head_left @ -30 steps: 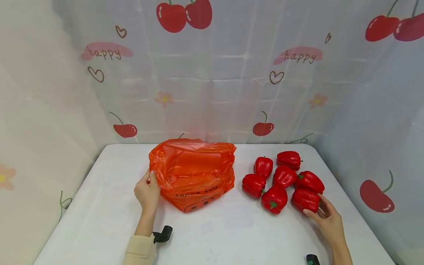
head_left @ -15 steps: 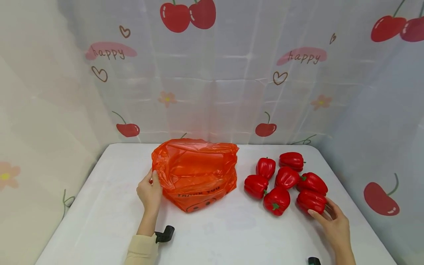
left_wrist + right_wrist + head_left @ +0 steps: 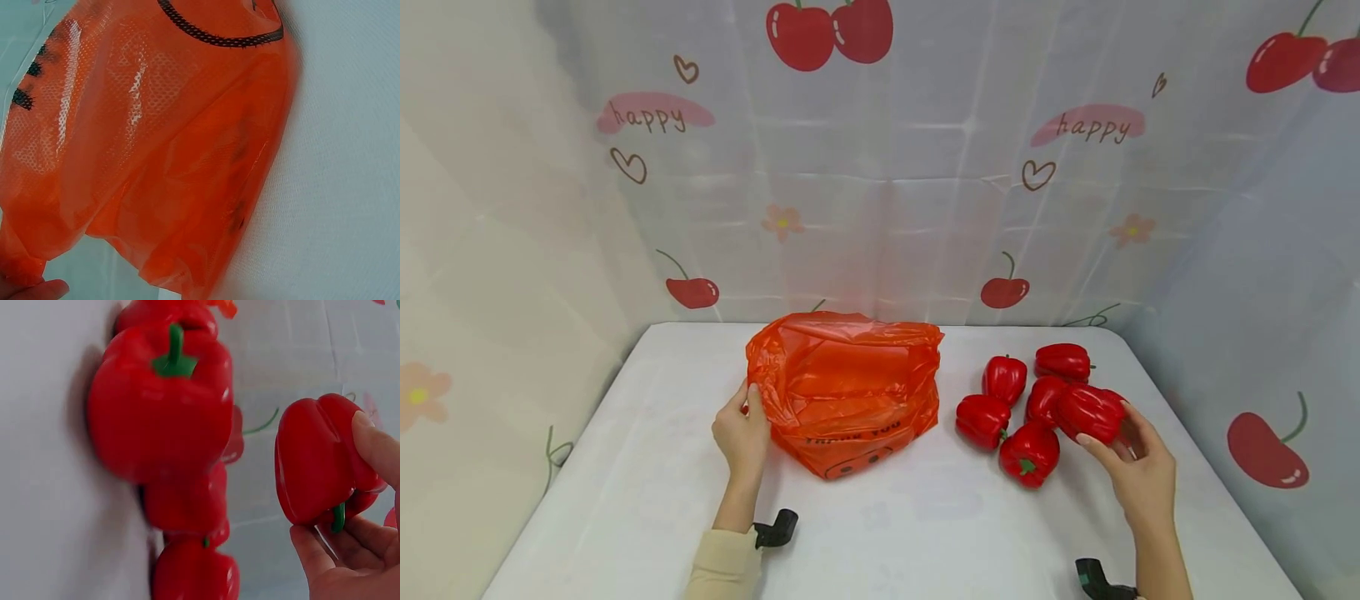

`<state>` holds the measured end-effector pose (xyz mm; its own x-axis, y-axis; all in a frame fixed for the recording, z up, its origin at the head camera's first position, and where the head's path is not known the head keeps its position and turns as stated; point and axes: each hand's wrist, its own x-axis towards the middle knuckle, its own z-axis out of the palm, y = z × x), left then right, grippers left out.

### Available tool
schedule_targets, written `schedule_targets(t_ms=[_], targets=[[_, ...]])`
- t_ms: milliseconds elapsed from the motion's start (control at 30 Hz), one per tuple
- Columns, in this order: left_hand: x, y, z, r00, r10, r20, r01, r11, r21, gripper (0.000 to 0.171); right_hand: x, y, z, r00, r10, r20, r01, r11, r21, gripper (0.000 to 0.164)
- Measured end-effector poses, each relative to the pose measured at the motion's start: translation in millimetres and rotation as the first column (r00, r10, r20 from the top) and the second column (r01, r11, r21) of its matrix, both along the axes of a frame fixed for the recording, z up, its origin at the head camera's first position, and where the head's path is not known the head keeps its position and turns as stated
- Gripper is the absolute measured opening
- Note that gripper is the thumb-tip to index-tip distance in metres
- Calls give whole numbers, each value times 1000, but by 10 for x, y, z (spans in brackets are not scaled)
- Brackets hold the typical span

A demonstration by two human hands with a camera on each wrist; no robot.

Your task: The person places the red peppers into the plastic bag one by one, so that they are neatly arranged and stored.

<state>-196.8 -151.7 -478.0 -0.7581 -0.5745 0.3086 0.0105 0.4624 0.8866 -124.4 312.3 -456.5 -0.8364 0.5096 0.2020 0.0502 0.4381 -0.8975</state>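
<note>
An orange plastic bag [image 3: 842,454] stands with its mouth facing me, printed letters and a smiling face on its front. My left hand [image 3: 741,433] pinches the bag's left edge; in the left wrist view a fingertip [image 3: 50,290] shows at the gathered plastic. On the right, my right hand [image 3: 1142,475] grips a red bell pepper [image 3: 1088,414] between thumb and fingers. The right wrist view shows this held pepper [image 3: 315,456] raised off the table, its green stem toward the palm. It overlaps other peppers behind it in the head view.
Several more red bell peppers lie grouped on the right of the white table [image 3: 910,542], among them a near one [image 3: 1030,454] and a far one [image 3: 1063,361]. Behind the table hangs a pale curtain [image 3: 880,208] with cherry prints.
The right hand has lifted the nearest right pepper off the table and carried it up and left over the group. The left hand keeps its hold on the bag.
</note>
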Motion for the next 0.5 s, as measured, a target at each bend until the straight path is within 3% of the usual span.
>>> schedule_targets(t_ms=[67, 200, 300, 500], targets=[[1, 5, 2, 1000, 3, -9, -3, 1000, -5, 33, -56, -132, 95, 998, 47, -49, -48, 999, -16, 72], [-1, 10, 5, 1000, 8, -15, -8, 1000, -9, 32, -168, -451, 306, 993, 109, -37, -110, 993, -37, 73], [5, 14, 5, 1000, 8, -9, -8, 1000, -9, 33, -279, -674, 385, 986, 158, -49, -161, 986, -46, 74], [22, 10, 18, 1000, 0, -7, 0, 1000, -16, 33, -518, -1086, 448, 950, 287, -125, -298, 951, -83, 72]])
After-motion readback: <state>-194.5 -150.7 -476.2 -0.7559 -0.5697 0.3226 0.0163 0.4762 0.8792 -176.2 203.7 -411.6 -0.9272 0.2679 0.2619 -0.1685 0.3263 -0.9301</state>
